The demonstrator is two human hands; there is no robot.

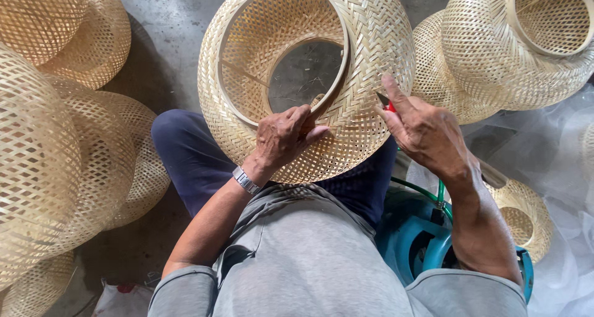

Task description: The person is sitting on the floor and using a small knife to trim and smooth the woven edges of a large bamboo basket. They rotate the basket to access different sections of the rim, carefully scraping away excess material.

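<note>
A round woven bamboo shade with an open ring on top rests tilted on my lap. My left hand grips its inner ring at the lower edge, fingers curled over the rim. My right hand presses against the shade's right side and holds a small red-handled cutting tool, whose tip shows just above my thumb. A metal watch band sits on my left wrist.
Several similar woven shades are stacked at the left and at the top right. A smaller woven piece lies at my right elbow. A teal plastic stool and green hose are under me. The concrete floor shows beyond.
</note>
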